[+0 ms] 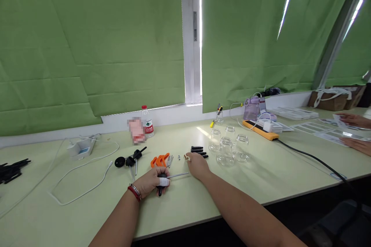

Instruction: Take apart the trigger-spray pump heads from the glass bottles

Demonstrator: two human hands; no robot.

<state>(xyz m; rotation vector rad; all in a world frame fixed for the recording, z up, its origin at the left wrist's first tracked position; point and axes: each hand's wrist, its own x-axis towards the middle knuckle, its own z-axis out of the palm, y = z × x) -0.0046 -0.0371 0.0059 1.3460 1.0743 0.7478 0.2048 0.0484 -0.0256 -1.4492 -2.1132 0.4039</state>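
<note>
My left hand (pixel 155 180) is closed around a black lid-like part (pixel 160 190), with a thin metal rod (pixel 178 175) sticking out to the right. White tape wraps one of its fingers. My right hand (pixel 199 165) reaches down to the table with bent fingers together, at some small tan pieces (pixel 186 157); its fingertips are partly hidden, so what they grip is unclear. Just beyond it lie several black bristled parts (pixel 197 149). Left of it are tiny metal bits (pixel 179 157), short metal pins (pixel 170 161) and several orange handles (pixel 160 160).
Several clear glass jars (pixel 225 154) stand at right, near an orange power strip (pixel 261 130) with a black cable. Black lids with rods (pixel 130 161), a white cable (pixel 84 197) and a water bottle (pixel 147 123) are at left. Another person's hands (pixel 355 120) handle papers far right.
</note>
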